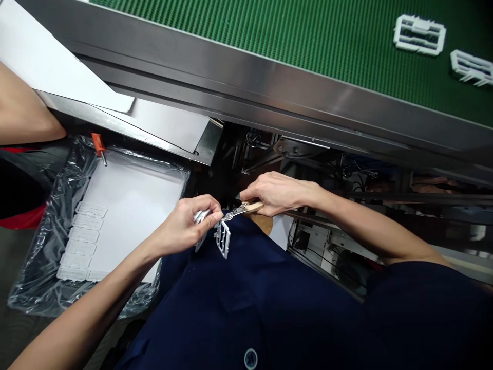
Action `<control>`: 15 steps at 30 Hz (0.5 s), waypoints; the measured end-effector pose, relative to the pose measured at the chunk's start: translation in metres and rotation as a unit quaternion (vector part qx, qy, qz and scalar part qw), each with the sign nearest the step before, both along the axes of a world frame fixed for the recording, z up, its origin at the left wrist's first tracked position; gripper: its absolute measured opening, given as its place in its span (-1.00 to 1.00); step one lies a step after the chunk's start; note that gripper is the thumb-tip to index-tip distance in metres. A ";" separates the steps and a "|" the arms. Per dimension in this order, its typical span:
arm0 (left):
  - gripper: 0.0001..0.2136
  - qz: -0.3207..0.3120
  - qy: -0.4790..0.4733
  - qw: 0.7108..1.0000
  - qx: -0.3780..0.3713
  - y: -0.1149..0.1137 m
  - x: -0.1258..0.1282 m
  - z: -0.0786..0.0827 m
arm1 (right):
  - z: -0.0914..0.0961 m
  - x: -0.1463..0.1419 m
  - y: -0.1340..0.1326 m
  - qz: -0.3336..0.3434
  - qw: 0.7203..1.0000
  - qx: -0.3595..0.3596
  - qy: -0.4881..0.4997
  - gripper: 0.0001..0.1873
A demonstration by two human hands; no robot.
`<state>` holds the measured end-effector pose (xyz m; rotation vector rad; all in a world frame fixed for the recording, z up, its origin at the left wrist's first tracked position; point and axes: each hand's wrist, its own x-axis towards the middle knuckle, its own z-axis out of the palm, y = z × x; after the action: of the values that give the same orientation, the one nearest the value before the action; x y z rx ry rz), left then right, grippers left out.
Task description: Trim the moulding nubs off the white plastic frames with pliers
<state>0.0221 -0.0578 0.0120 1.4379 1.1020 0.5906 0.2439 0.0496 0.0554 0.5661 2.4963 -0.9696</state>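
In the middle of the head view, my left hand is closed on white plastic frames. One white plastic frame hangs below its fingertips, and others are partly hidden inside the palm. My right hand grips a pair of nippers with light tan handles. The metal jaws point left and meet the hanging frame close to my left fingertips; whether they are closed on it I cannot tell. Both hands are in front of my dark blue shirt.
A green conveyor belt with two white frames runs across the top. At left, a plastic-lined box holds white sheets, a row of frames and an orange-handled tool. Another person's arm is at the left edge.
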 end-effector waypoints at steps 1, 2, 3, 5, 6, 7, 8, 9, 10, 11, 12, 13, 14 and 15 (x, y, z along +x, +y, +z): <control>-0.82 0.006 0.000 1.000 0.000 0.000 0.000 0.000 | -0.004 0.003 -0.001 -0.022 0.999 -0.023 0.006 -0.86; -0.82 0.012 0.000 1.000 0.001 -0.001 -0.001 0.000 | -0.009 0.007 -0.004 -0.050 0.997 -0.051 0.012 -0.82; -0.82 0.018 -0.001 1.000 0.002 -0.001 -0.001 0.000 | -0.014 0.010 -0.008 -0.090 0.993 -0.078 0.020 -0.77; -0.82 0.028 -0.003 1.000 0.002 0.000 -0.002 0.002 | -0.022 0.012 -0.022 -0.196 0.971 -0.123 0.057 -0.70; -0.82 0.033 -0.003 0.999 0.002 0.000 -0.002 0.003 | -0.026 0.011 -0.031 -0.250 0.953 -0.149 0.084 -0.67; -0.82 0.036 -0.004 0.999 0.001 0.001 -0.002 0.003 | -0.029 0.008 -0.042 -0.296 0.931 -0.183 0.113 -0.66; -0.82 0.037 -0.007 0.999 -0.001 0.003 -0.001 0.004 | -0.031 0.004 -0.054 -0.332 0.906 -0.221 0.142 -0.66; -0.82 0.037 -0.011 0.999 -0.006 0.005 0.000 0.003 | -0.033 -0.001 -0.066 -0.360 0.880 -0.258 0.171 -0.66; -0.81 0.034 -0.018 0.999 -0.015 0.007 0.001 0.003 | -0.034 -0.007 -0.077 -0.382 0.856 -0.289 0.196 -0.66; -0.81 0.033 -0.026 0.999 -0.029 0.009 0.002 0.001 | -0.034 -0.012 -0.087 -0.404 0.833 -0.308 0.217 -0.67; -0.81 0.037 -0.031 0.998 -0.043 0.011 0.004 -0.002 | -0.034 -0.017 -0.095 -0.431 0.813 -0.314 0.235 -0.68; -0.82 0.050 -0.031 0.997 -0.055 0.013 0.005 -0.006 | -0.034 -0.021 -0.101 -0.457 0.796 -0.312 0.248 -0.68; -0.82 0.070 -0.027 0.995 -0.064 0.014 0.006 -0.010 | -0.034 -0.024 -0.105 -0.480 0.782 -0.306 0.255 -0.69; -0.79 0.093 -0.021 0.993 -0.070 0.015 0.007 -0.015 | -0.034 -0.025 -0.108 -0.501 0.771 -0.297 0.257 -0.69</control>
<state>0.0286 -0.0430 -0.0026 1.2049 1.2276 0.6577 0.2185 -0.0583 0.0214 1.6319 1.9202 -2.4579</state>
